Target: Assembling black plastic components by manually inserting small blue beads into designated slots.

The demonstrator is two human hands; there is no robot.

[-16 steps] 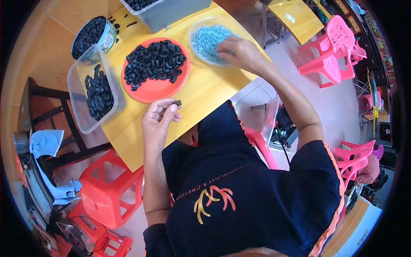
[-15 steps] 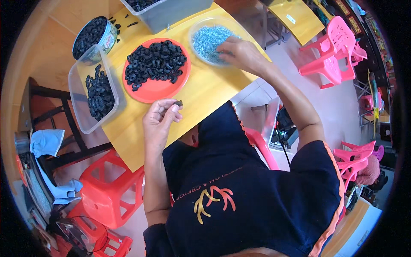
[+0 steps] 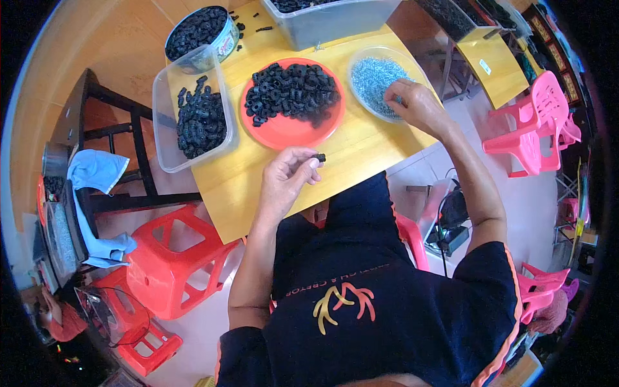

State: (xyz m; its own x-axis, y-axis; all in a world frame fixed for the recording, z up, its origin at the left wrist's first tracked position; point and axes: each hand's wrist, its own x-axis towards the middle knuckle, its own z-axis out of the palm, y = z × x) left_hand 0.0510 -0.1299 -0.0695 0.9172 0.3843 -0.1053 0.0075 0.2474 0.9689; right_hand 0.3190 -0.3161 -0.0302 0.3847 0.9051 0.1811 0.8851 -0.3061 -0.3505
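One yellow desk (image 3: 361, 151) carries, from largest to smallest, a grey bin (image 3: 335, 19) at the far edge, a clear rectangular tub (image 3: 169, 84) of black parts at the left, a red plate (image 3: 284, 129) heaped with black rings, a round tin (image 3: 225, 40) with a printed band, and a clear dish (image 3: 361, 64) of pale blue screws. A small black ring (image 3: 319, 157) is pinched in the closed grip of the left hand (image 3: 288, 177) over the desk's near edge, while the right hand's (image 3: 416, 103) fingertips are curled into the screw dish, whether on a screw cannot be told. It is judged that the ring is best kept steady with its hole clear, and a single screw picked.
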